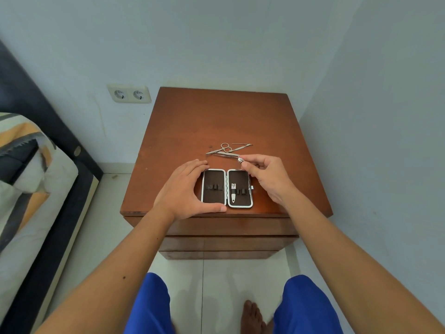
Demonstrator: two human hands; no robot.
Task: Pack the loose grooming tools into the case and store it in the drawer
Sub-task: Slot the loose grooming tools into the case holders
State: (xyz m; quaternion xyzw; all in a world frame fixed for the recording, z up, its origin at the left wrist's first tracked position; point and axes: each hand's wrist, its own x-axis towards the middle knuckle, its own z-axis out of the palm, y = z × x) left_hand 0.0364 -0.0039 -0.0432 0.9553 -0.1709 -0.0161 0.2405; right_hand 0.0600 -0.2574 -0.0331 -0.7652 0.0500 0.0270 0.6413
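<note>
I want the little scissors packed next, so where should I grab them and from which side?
Take the scissors by the finger loops, coming from above and the right. They lie flat on the nightstand beyond the open case, with other thin tools crossing their blades, so the loops look easiest to pinch. The right hand is nearest but already pinches a small tool.

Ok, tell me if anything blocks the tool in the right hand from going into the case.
Nothing visible does. The right hand pinches a small metal tool just above the open case, whose right half holds only a nail clipper, with empty loops beside it.
</note>
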